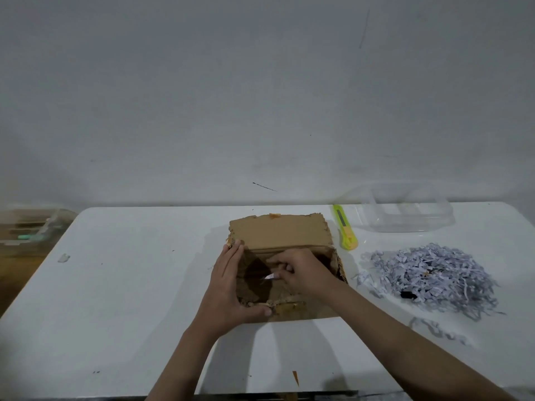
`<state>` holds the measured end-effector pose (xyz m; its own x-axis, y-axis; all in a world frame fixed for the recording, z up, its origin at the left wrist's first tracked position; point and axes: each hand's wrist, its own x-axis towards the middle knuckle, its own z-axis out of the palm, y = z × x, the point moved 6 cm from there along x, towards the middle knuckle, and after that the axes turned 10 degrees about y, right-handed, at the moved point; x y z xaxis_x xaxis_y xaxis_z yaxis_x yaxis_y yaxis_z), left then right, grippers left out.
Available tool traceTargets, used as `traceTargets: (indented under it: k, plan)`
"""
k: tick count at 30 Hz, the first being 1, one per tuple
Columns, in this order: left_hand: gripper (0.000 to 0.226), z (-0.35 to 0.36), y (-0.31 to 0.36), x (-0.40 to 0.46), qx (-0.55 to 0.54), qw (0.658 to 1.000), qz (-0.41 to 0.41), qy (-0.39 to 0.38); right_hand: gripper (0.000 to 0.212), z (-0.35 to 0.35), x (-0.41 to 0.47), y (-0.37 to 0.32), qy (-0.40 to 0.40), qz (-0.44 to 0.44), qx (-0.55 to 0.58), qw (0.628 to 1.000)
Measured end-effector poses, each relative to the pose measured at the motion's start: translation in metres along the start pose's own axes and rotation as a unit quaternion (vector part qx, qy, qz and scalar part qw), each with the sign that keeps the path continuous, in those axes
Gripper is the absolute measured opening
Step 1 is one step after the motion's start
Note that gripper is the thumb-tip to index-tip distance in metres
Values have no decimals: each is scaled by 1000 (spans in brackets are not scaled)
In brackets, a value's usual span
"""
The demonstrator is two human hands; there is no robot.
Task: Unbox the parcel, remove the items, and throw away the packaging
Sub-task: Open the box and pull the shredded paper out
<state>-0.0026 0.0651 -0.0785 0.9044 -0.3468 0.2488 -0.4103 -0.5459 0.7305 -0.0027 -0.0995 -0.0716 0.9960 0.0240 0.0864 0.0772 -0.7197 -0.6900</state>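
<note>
White table (pixel 130 285), grey wall behind. Open cardboard box (pixel 278 230) sits mid-table. My left hand (pixel 225 290) presses flat on its left side, and my right hand (pixel 304 273) is inside, pinching a white paper strip (pixel 270 276). Off right, a shredded paper pile (pixel 434 273); a utility knife (pixel 346 227) lies farther back.

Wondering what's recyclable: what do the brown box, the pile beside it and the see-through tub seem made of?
The box looks like matt brown cardboard, its edges ragged and fibrous. The pile seems shredded paper: thin, curly pale strips. The tub looks like clear, glossy thin plastic; the table shows through it.
</note>
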Motion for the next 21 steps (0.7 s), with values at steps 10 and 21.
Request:
traceTargets:
  k: [10, 21]
  plan:
    - [128, 1, -1, 0, 9, 1000, -9, 0, 26, 32, 13, 7, -87, 70, -85, 990]
    - [128, 0, -1, -1, 17, 1000, 5, 7, 12, 22, 4, 5, -55, 86, -24, 995]
